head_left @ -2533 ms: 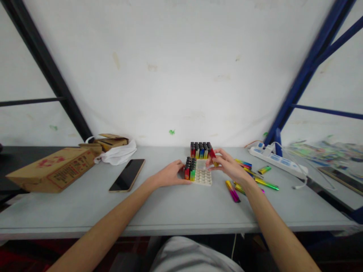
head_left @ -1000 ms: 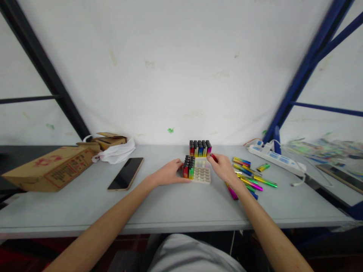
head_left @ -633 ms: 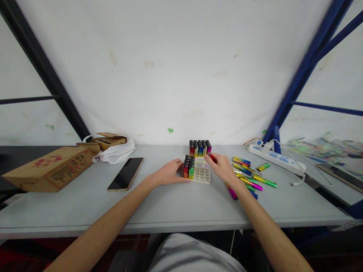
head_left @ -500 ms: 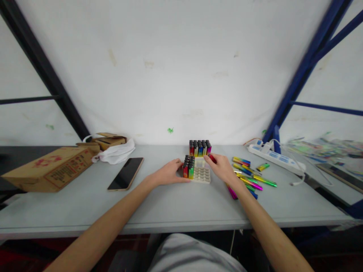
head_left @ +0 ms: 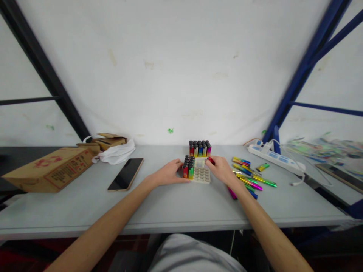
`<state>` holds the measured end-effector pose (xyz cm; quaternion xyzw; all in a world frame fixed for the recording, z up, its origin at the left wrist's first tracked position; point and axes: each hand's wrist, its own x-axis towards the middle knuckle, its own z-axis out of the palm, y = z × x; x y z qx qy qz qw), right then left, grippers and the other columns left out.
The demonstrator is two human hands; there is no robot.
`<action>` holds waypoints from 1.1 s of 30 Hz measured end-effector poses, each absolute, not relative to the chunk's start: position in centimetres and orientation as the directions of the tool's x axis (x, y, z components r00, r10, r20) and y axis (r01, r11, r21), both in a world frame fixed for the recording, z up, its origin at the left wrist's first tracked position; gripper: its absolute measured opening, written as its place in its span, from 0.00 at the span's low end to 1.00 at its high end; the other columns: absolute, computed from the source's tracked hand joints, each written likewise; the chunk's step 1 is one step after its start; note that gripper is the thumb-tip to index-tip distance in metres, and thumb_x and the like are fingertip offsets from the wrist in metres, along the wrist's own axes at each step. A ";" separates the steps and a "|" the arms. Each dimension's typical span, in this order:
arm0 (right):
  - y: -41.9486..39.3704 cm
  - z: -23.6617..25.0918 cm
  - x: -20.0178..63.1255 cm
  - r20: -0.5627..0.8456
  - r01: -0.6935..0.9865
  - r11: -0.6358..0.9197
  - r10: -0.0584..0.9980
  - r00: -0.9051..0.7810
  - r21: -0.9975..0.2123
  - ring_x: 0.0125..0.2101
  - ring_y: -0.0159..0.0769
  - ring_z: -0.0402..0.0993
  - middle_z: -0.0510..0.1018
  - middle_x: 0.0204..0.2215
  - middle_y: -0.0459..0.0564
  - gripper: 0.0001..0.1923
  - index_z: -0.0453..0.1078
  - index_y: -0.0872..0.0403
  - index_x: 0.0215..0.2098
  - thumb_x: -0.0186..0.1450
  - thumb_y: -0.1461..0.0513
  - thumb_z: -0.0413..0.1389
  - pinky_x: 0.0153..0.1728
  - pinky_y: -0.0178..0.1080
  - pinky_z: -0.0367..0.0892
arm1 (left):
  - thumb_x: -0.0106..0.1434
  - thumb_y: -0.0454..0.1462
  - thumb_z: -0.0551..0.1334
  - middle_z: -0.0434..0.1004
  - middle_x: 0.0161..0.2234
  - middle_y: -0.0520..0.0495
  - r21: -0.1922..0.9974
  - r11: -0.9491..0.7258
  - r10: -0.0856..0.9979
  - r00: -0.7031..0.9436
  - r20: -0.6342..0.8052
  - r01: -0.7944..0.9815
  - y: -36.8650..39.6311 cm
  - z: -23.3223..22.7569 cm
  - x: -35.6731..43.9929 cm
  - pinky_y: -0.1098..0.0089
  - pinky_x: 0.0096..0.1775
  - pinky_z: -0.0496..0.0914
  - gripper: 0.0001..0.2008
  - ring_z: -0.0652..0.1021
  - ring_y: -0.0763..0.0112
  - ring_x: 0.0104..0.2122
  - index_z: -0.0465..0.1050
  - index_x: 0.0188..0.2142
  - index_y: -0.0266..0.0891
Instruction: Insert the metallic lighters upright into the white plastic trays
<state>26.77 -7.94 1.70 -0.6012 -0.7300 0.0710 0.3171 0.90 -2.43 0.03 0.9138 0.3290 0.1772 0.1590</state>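
Both forearms reach forward from the lower edge of the view and meet at a cream tray near the middle of the grey tabletop. The left hand lies low, palm down, its fingers against the tray's left side beside the block of lighters standing upright in the left columns; its grip looks like a loose brace on the tray rather than a hold on any lighter. The right hand comes in from the right with the wrist slightly raised, and its grip is pinched narrow on a red lighter at the tray's far right corner, just beside the row of lighters filling the far edge.

Right of that hand, loose lighters lie scattered flat, and the forearm covers part of the pile. Beyond them sits a white power strip. To the left lie a dark phone, a white bag and a cardboard box.

The red lighter is mostly hidden by the fingers, so whether it already sits in a cell cannot be told.
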 end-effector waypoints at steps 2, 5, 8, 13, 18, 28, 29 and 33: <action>-8.0 1.8 26.7 0.398 0.820 0.274 0.915 -0.063 -0.502 0.24 0.36 0.65 0.72 0.21 0.47 0.18 0.61 0.51 0.24 0.72 0.55 0.48 0.29 0.37 0.52 | 0.56 0.62 0.67 0.75 0.42 0.42 0.405 -0.730 0.661 0.720 0.211 0.551 -2.5 0.1 0.9 0.60 0.45 0.72 0.31 0.77 0.53 0.42 0.75 0.43 0.38; -8.0 1.7 26.9 0.438 0.785 0.302 0.898 -0.044 -0.541 0.26 0.37 0.66 0.72 0.23 0.46 0.20 0.62 0.50 0.29 0.74 0.49 0.46 0.29 0.37 0.54 | 0.57 0.62 0.67 0.75 0.42 0.41 0.397 -0.732 0.660 0.721 0.210 0.554 -2.5 0.2 0.9 0.60 0.46 0.72 0.31 0.77 0.53 0.41 0.75 0.43 0.38; -7.8 1.4 27.1 0.439 0.739 0.346 0.895 -0.075 -0.578 0.29 0.39 0.70 0.74 0.28 0.47 0.17 0.63 0.50 0.36 0.76 0.50 0.44 0.32 0.38 0.58 | 0.57 0.62 0.67 0.76 0.42 0.41 0.405 -0.735 0.655 0.723 0.219 0.544 -2.5 0.2 1.0 0.59 0.46 0.72 0.31 0.77 0.53 0.41 0.76 0.43 0.38; -7.5 1.0 27.2 0.468 0.749 0.446 0.859 -0.205 -0.490 0.35 0.40 0.71 0.75 0.32 0.52 0.18 0.63 0.50 0.32 0.76 0.52 0.45 0.39 0.39 0.63 | 0.56 0.62 0.68 0.77 0.43 0.41 0.416 -0.727 0.664 0.714 0.222 0.547 -2.5 0.1 1.0 0.60 0.46 0.72 0.31 0.77 0.54 0.41 0.76 0.44 0.38; -7.5 0.9 27.0 0.410 0.796 0.422 0.879 -0.242 -0.433 0.30 0.39 0.70 0.76 0.28 0.50 0.19 0.65 0.51 0.32 0.77 0.52 0.46 0.34 0.39 0.59 | 0.55 0.62 0.69 0.77 0.43 0.41 0.417 -0.724 0.668 0.708 0.228 0.549 -2.5 0.0 1.0 0.59 0.46 0.72 0.32 0.78 0.52 0.42 0.77 0.44 0.38; -6.9 0.0 27.1 0.349 0.778 0.413 0.899 -0.265 -0.473 0.38 0.42 0.79 0.83 0.38 0.56 0.11 0.69 0.53 0.42 0.78 0.58 0.48 0.40 0.39 0.64 | 0.56 0.61 0.69 0.76 0.43 0.41 0.410 -0.720 0.672 0.709 0.212 0.560 -2.6 0.2 1.0 0.58 0.47 0.73 0.31 0.77 0.53 0.42 0.76 0.43 0.38; -6.9 -0.2 27.0 0.349 0.773 0.420 0.897 -0.272 -0.475 0.38 0.42 0.79 0.83 0.38 0.56 0.11 0.69 0.53 0.42 0.78 0.58 0.48 0.40 0.39 0.65 | 0.56 0.61 0.69 0.76 0.43 0.40 0.403 -0.720 0.674 0.709 0.208 0.565 -2.6 0.2 1.0 0.58 0.47 0.73 0.31 0.77 0.53 0.42 0.76 0.43 0.37; -6.8 -0.5 26.7 0.351 0.776 0.444 0.885 -0.305 -0.448 0.36 0.41 0.77 0.82 0.37 0.55 0.12 0.68 0.53 0.41 0.78 0.58 0.47 0.39 0.39 0.66 | 0.57 0.61 0.68 0.76 0.43 0.41 0.390 -0.723 0.671 0.714 0.200 0.570 -2.6 0.2 1.0 0.59 0.48 0.73 0.31 0.77 0.53 0.43 0.76 0.44 0.37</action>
